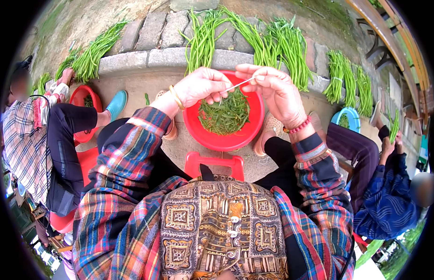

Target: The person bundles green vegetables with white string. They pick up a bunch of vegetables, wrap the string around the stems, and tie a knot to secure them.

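Observation:
My left hand (203, 85) pinches one end of a short white string (241, 83) between thumb and fingertips. The other end is held in the fingers of my right hand (274, 89), so the string stretches between both hands. Below them is a red plastic basin (222, 145) partly filled with loose green leaves and stem bits (225, 113). Just beyond the basin, long-stemmed leafy greens (202, 45) lie over the stone curb (164, 57). More stems (252, 36) and a thick pile (289, 52) lie to their right.
A person (26, 122) sits at left beside another red basin (94, 94) and greens (99, 49). At right, another person (388, 206) holds a bunch of greens (394, 127) near a blue basin (357, 120). Tied bundles (335, 75) lie along the curb. A red stool (213, 157) stands before me.

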The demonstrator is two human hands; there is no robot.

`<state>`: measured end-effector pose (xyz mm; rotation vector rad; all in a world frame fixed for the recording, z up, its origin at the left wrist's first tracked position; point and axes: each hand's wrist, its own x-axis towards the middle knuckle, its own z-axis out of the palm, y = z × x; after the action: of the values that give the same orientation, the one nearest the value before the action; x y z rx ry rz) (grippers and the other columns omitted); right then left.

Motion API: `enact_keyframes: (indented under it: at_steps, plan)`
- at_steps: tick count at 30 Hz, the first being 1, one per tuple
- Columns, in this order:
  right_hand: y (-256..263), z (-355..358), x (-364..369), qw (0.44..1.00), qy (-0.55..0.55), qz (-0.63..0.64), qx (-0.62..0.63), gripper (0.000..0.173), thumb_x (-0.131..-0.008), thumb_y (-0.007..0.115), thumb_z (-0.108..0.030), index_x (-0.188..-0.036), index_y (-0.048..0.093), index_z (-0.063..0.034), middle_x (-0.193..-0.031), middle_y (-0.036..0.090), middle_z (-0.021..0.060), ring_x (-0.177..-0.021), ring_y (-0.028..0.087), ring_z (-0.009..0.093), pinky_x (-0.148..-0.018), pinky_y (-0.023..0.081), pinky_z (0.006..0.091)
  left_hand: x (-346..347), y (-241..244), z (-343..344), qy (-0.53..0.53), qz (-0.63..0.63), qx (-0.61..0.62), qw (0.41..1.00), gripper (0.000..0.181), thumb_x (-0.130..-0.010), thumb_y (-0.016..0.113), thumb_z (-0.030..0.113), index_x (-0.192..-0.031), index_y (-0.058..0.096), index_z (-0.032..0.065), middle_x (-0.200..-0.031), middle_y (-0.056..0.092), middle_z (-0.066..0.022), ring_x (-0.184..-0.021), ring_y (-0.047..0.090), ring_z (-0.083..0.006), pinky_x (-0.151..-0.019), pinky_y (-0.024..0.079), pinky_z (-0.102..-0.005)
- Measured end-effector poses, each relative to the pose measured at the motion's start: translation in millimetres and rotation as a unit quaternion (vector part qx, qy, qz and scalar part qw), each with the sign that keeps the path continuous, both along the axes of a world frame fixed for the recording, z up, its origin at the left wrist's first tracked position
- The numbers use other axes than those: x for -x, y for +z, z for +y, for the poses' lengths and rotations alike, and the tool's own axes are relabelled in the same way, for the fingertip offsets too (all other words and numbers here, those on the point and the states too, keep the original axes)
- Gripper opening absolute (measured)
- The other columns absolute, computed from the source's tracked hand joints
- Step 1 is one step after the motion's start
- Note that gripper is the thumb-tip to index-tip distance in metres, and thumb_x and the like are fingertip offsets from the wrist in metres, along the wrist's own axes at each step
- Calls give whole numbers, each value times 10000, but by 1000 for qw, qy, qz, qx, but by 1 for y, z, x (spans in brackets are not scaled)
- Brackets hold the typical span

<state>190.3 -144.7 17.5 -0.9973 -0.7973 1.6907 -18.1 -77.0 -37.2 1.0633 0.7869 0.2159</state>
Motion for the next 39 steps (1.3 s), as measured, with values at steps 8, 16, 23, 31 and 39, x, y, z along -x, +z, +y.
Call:
enact_keyframes:
  at_steps: [8,16,23,31,39]
  plan:
    - [-45,55,-23,905,38,-419,-57,180,-816,573,-161,-793,668,-10,-796,680,104,-699,634,154,-622,504,301,45,-116,89,168,494,-336,784,654,-702,708,531,-1048,653,-22,-1061,652,-206,-993,636,-322,-844,499,-379]
    - [-62,105,-59,854,8,-509,-110,185,-805,629,-182,-799,673,-3,-656,650,70,-599,584,114,-594,474,284,-15,-142,104,139,611,-212,750,1123,-502,606,866,-1173,565,-34,-1216,560,-223,-1151,545,-330,-931,453,-414]
    - [-79,103,-55,863,11,-500,-65,197,-807,615,-177,-776,656,13,-623,615,69,-569,546,121,-576,458,297,-35,-160,59,167,621,-279,713,859,-508,851,517,-1102,461,34,-1133,538,-140,-1099,527,-291,-889,475,-408]
    - [-102,113,-38,887,18,-457,-65,201,-789,606,-193,-794,682,-7,-645,645,72,-578,575,120,-584,468,293,-20,-168,65,225,551,-235,769,638,-542,825,269,-1049,524,26,-1000,633,-165,-939,623,-321,-830,502,-402]
    - [-125,115,-12,895,17,-442,-48,191,-752,614,-205,-746,699,-34,-652,660,87,-582,613,163,-594,486,318,48,-144,83,294,170,145,929,312,-630,730,43,-922,631,2,-704,637,-97,-608,631,-253,-581,545,-398]
